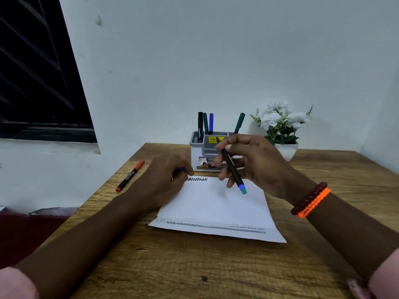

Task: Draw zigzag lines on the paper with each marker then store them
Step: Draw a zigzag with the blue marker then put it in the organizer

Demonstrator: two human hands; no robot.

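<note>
A white sheet of paper (218,209) lay flat at the centre of the frame, a short dark zigzag line (197,179) along its far edge. A black marker with a blue-teal end (232,167) hung tilted above it. An orange-capped marker (130,176) lay left of the sheet. Four markers stood upright in the grey-and-white holder (199,147) behind the paper.
</note>
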